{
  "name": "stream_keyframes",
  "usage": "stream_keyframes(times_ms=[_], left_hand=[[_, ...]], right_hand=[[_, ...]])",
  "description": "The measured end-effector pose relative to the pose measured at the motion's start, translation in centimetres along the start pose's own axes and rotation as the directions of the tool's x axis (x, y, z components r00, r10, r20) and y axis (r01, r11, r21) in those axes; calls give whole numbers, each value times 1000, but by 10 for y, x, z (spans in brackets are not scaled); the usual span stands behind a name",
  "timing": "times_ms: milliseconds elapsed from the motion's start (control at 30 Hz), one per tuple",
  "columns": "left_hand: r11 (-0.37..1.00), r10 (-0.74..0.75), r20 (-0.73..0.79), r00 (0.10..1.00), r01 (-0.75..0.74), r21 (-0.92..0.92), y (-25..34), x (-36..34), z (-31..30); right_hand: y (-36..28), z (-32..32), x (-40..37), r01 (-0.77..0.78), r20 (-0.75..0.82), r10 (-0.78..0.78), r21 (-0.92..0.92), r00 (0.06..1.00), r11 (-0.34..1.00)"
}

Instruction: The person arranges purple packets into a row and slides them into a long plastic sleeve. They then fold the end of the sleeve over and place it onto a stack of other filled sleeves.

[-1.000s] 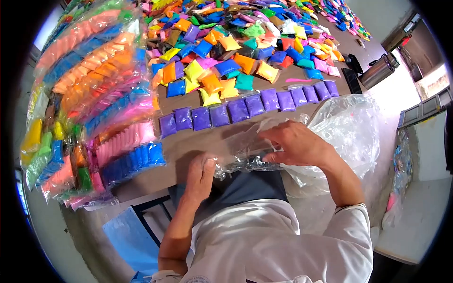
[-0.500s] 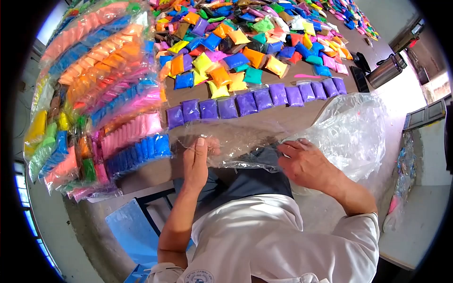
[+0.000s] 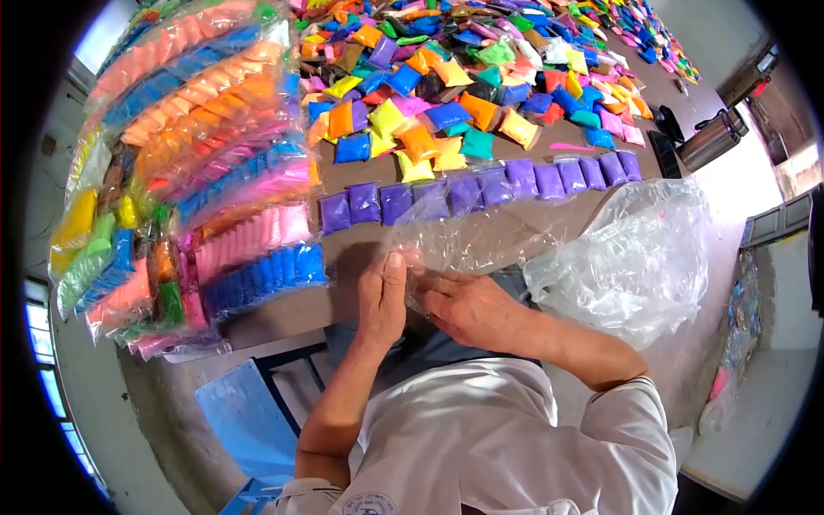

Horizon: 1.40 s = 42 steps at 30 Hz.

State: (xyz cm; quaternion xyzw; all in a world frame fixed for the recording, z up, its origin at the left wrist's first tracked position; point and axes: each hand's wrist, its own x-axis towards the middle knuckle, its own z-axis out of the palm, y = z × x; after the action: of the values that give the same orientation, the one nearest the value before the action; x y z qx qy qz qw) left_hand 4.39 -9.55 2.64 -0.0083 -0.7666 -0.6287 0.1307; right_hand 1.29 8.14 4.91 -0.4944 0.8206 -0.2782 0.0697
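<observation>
Between my hands is a clear plastic bag, thin and shiny, spread over the table's near edge. My left hand pinches its left end, thumb on top. Close beside it, my right hand has its fingers curled at the bag's lower edge; the fingertips are partly hidden. Just beyond the bag lies a row of purple packets, some seen through the film. To the right of my right hand sits a crumpled heap of clear plastic bags.
Filled bags of colored packets are stacked at the left. A large pile of loose mixed packets covers the far table. A metal flask, a dark phone and a pink strip lie at the right. A blue chair stands lower left.
My right hand has moved left, close to my left hand. The clear bag's left end has been lifted and now overlaps the purple row. The view has shifted slightly.
</observation>
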Motion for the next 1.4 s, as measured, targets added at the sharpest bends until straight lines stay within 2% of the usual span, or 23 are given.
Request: stream_keyframes(times_ms=[67, 167, 233, 300, 367, 433, 533, 600, 667, 767, 833, 967, 1033, 1167, 1233, 1300, 1367, 1400], left_hand=[[1000, -30, -20, 999, 30, 3, -4, -4, 1], [997, -71, 8, 997, 71, -32, -4, -3, 2], [992, -100, -12, 995, 99, -75, 2, 1, 5], [986, -125, -30, 992, 120, -119, 2, 6, 6], [978, -68, -8, 998, 65, -197, -4, 10, 4], [980, -73, -2, 997, 71, -185, -5, 13, 0], [976, -105, 8, 994, 105, -192, -8, 11, -4], [969, -129, 11, 992, 129, -210, -7, 9, -4], [950, -216, 15, 976, 213, -229, 0, 8, -6], [969, -184, 13, 983, 184, -164, -7, 11, -14], [963, -210, 19, 977, 210, -169, -9, 12, -14], [970, -209, 21, 978, 210, -121, -9, 10, -10], [963, -226, 13, 974, 225, -145, -8, 10, -12], [959, -232, -12, 973, 227, -170, -12, 10, -16], [963, -220, -23, 975, 214, -165, -9, 12, -17], [965, -215, -30, 976, 208, -161, -8, 11, -17], [978, -209, -11, 978, 209, -24, -8, 10, -18], [978, -207, 1, 978, 207, -28, -7, 10, -17]], right_hand=[[-5, 8, -5, 4, -37, -2, 54, 999, 999], [-7, 12, -6, -75, -58, 82, 118, 995, 990], [-3, 14, -5, 94, -176, -77, 93, 981, 991], [-2, 11, -3, 88, -167, -75, 72, 983, 994], [-2, 6, -1, 86, -157, -77, 53, 985, 995], [-5, -1, 0, -71, -11, 72, 77, 997, 995], [-3, 2, 1, -114, -95, 111, -21, 989, 993], [3, 3, 0, -96, -84, 90, -72, 992, 993], [5, 3, 1, -77, -72, 68, -124, 995, 989], [3, 5, 7, -15, -66, 14, -13, 998, 1000], [-4, 5, 13, -14, -64, 29, 229, 998, 973], [10, 20, 25, 28, -45, -23, 110, 999, 994], [13, 20, 28, 47, 38, -49, 56, 998, 997], [5, 20, 27, 0, 43, -3, 78, 999, 997], [4, 26, 25, -80, -55, 87, 125, 995, 989], [4, 30, 28, -86, -75, 96, 130, 993, 988], [7, 33, 30, -96, -101, 110, 130, 989, 987], [11, 36, 31, -71, -111, 81, 95, 990, 993]])
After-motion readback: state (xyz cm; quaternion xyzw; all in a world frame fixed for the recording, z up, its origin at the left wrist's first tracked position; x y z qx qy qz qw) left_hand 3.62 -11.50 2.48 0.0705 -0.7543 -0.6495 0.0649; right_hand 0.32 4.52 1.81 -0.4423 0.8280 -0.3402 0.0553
